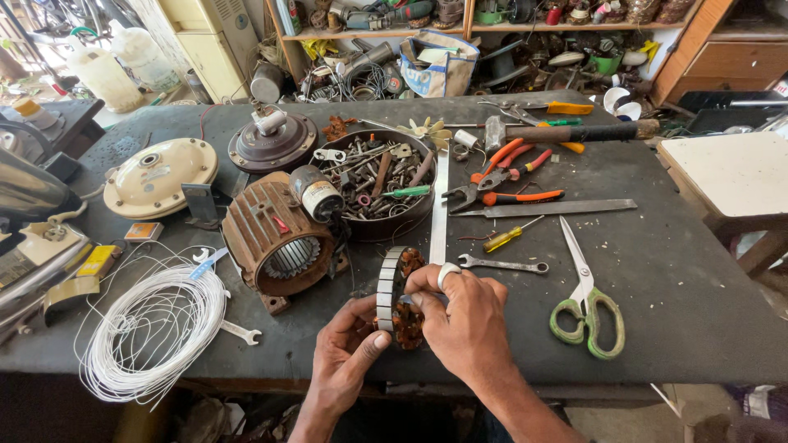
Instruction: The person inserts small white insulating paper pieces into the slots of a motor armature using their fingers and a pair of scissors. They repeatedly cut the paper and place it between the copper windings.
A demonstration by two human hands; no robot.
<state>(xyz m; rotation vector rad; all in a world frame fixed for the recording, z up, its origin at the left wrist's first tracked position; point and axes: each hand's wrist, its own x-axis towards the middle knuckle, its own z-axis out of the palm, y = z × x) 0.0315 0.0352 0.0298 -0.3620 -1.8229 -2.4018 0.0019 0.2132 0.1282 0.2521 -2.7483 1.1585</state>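
A ring-shaped motor stator (394, 279) with a silver laminated rim and copper-brown windings stands on edge near the front of the dark workbench (681, 295). My left hand (349, 353) cups its lower left side. From the right, my right hand (464, 316), with a ring on one finger, grips its top and face. Just left of the stator lies a rusty brown motor housing (275, 238) on its side, with a small capacitor (316, 193) on top.
A coil of white wire (156, 328) lies front left, a round bowl of screws and bolts (382, 180) behind the stator. Green-handled scissors (587, 303), a spanner (502, 264), a yellow screwdriver (510, 236), orange pliers (501, 176), a hammer (566, 131) and a cream motor cover (160, 176) lie around.
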